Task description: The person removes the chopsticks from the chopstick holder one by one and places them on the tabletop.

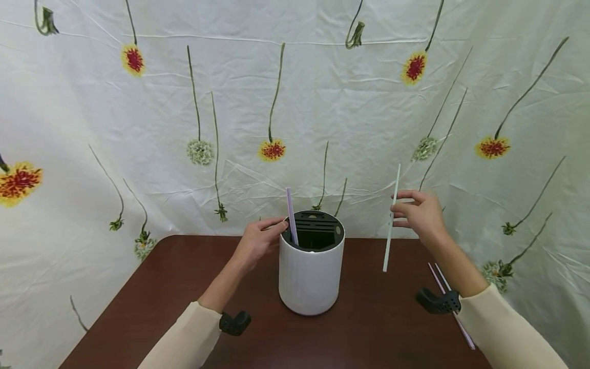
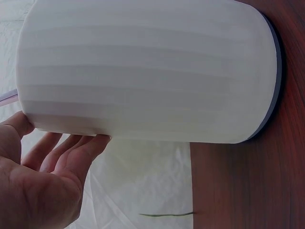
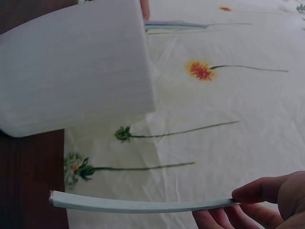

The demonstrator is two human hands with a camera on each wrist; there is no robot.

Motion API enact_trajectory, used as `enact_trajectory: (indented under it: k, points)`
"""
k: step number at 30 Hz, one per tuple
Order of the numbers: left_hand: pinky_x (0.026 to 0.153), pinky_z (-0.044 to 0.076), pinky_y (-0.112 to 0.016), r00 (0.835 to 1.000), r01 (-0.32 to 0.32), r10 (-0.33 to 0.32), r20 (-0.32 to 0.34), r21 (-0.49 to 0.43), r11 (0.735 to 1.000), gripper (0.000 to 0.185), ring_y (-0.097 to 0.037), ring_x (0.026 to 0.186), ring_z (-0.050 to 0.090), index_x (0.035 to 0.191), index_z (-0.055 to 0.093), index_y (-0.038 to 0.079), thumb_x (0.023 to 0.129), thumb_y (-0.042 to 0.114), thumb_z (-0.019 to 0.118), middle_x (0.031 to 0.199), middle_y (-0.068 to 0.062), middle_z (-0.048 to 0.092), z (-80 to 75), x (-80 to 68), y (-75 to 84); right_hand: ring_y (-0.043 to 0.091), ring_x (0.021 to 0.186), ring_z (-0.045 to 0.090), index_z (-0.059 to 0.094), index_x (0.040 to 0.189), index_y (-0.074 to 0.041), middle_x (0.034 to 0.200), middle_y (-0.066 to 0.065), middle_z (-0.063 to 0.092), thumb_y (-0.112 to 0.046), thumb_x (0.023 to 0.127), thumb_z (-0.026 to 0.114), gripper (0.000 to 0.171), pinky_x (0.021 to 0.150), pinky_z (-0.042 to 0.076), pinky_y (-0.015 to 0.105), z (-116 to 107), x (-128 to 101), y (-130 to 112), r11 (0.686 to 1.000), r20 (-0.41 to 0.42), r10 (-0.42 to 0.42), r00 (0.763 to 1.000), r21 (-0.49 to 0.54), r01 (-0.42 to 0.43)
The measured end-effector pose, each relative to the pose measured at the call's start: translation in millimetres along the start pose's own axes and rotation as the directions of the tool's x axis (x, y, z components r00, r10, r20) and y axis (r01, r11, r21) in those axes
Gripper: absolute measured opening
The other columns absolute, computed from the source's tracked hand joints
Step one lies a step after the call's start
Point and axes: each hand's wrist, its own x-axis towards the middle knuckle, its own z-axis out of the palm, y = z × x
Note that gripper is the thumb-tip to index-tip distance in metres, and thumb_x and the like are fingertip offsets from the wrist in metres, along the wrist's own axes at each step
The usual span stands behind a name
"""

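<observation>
A white ribbed cylindrical utensil holder [image 1: 311, 282] with a dark slotted insert [image 1: 315, 221] stands upright on the table. Inside it a purple chopstick [image 1: 292, 215] leans near the left rim; the right wrist view also shows a pale green chopstick [image 3: 176, 28] there. My left hand [image 1: 258, 243] touches the holder's upper left side, thumb at the rim and fingers [image 2: 78, 157] resting along the wall. Well to the right of the holder, my right hand [image 1: 419, 215] pinches a pale mint chopstick [image 1: 390, 241] between thumb and fingers. It hangs steeply tilted above the table, thicker end down.
More chopsticks, a purple one [image 1: 435, 277] and a pale one [image 1: 442, 277], lie on the brown table [image 1: 373, 328] at the right, partly behind the right wrist strap [image 1: 438, 301]. A white flower-printed cloth [image 1: 304, 92] hangs behind the table.
</observation>
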Motion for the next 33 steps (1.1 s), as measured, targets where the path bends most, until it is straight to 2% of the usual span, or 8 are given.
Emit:
enact_trajectory:
  k: [3, 5, 9, 15, 21, 24, 29, 33]
  points:
    - [0.104, 0.05, -0.052, 1.0, 0.004, -0.004, -0.006, 0.007, 1.0, 0.048, -0.033, 0.127, 0.062, 0.141, 0.062, 0.013, 0.098, 0.034, 0.068, 0.147, -0.013, 0.057, 0.2, 0.4, -0.4, 0.006, 0.07, 0.07, 0.057, 0.131, 0.011, 0.084, -0.001, 0.072, -0.002, 0.093, 0.062, 0.041, 0.064, 0.061, 0.027, -7.4, -1.2, 22.8, 0.998, -0.012, 0.021, 1.0, -0.066, -0.022]
    - [0.104, 0.05, -0.052, 1.0, 0.005, -0.004, -0.005, 0.007, 1.0, 0.049, -0.032, 0.127, 0.062, 0.141, 0.062, 0.013, 0.098, 0.035, 0.069, 0.147, -0.013, 0.057, 0.4, 0.4, -0.4, 0.006, 0.07, 0.07, 0.057, 0.133, 0.011, 0.093, 0.013, 0.075, -0.002, 0.094, 0.062, 0.042, 0.063, 0.061, 0.027, -13.0, -2.9, 38.7, 0.992, -0.019, 0.024, 1.0, -0.125, -0.026]
    - [0.105, 0.049, -0.053, 1.0, 0.001, -0.001, -0.002, 0.005, 1.0, 0.049, -0.031, 0.127, 0.062, 0.142, 0.062, 0.014, 0.098, 0.035, 0.069, 0.147, -0.013, 0.057, 0.8, 0.2, 0.1, 0.012, 0.067, 0.071, 0.059, 0.131, 0.011, 0.105, 0.03, 0.073, -0.004, 0.093, 0.063, 0.041, 0.059, 0.06, 0.027, -26.4, -7.3, 71.8, 0.957, -0.064, -0.005, 0.998, -0.291, -0.014]
    - [0.105, 0.049, -0.053, 1.0, -0.003, 0.003, -0.003, 0.003, 1.0, 0.049, -0.031, 0.127, 0.062, 0.141, 0.062, 0.013, 0.098, 0.036, 0.069, 0.147, -0.013, 0.057, 0.7, 0.1, 1.2, 0.015, 0.06, 0.07, 0.065, 0.123, 0.01, 0.097, 0.025, 0.076, -0.006, 0.09, 0.065, 0.036, 0.055, 0.059, 0.03, -46.6, -17.1, 116.9, 0.908, -0.144, 0.013, 0.989, -0.412, -0.072]
    - [0.107, 0.047, -0.055, 1.0, 0.001, -0.001, -0.01, 0.017, 1.0, 0.049, -0.031, 0.128, 0.062, 0.141, 0.063, 0.014, 0.097, 0.037, 0.069, 0.147, -0.012, 0.057, 0.5, -0.4, 1.9, 0.016, 0.056, 0.067, 0.066, 0.119, 0.014, 0.08, 0.021, 0.075, -0.008, 0.091, 0.067, 0.036, 0.049, 0.053, 0.031, -61.8, -28.1, 150.0, 0.848, -0.121, -0.003, 0.993, -0.527, -0.062]
    - [0.107, 0.047, -0.056, 1.0, 0.003, -0.002, -0.015, 0.02, 1.0, 0.049, -0.031, 0.128, 0.061, 0.14, 0.063, 0.015, 0.097, 0.036, 0.07, 0.147, -0.012, 0.057, 0.5, 0.5, 1.0, 0.016, 0.053, 0.065, 0.066, 0.121, 0.014, 0.072, 0.016, 0.074, -0.011, 0.093, 0.065, 0.037, 0.053, 0.049, 0.032, -65.9, -31.6, 163.7, 0.811, -0.111, 0.011, 0.994, -0.581, -0.074]
    - [0.107, 0.047, -0.055, 1.0, 0.007, -0.007, -0.019, 0.02, 1.0, 0.047, -0.03, 0.129, 0.061, 0.139, 0.064, 0.015, 0.097, 0.035, 0.07, 0.147, -0.011, 0.058, 0.5, 1.6, -0.7, 0.016, 0.049, 0.059, 0.067, 0.122, 0.012, 0.061, 0.006, 0.07, -0.013, 0.094, 0.063, 0.038, 0.051, 0.044, 0.033, -69.0, -32.5, 182.4, 0.775, -0.107, 0.052, 0.993, -0.623, -0.107]
    - [0.107, 0.047, -0.056, 1.0, 0.006, -0.006, -0.015, 0.012, 1.0, 0.047, -0.031, 0.129, 0.061, 0.14, 0.064, 0.014, 0.098, 0.035, 0.069, 0.146, -0.012, 0.058, 0.3, 1.6, -1.0, 0.025, 0.056, 0.064, 0.072, 0.113, 0.011, 0.077, 0.02, 0.074, -0.012, 0.091, 0.065, 0.032, 0.05, 0.047, 0.036, -69.2, -32.3, 194.1, 0.741, -0.101, 0.008, 0.995, -0.667, -0.074]
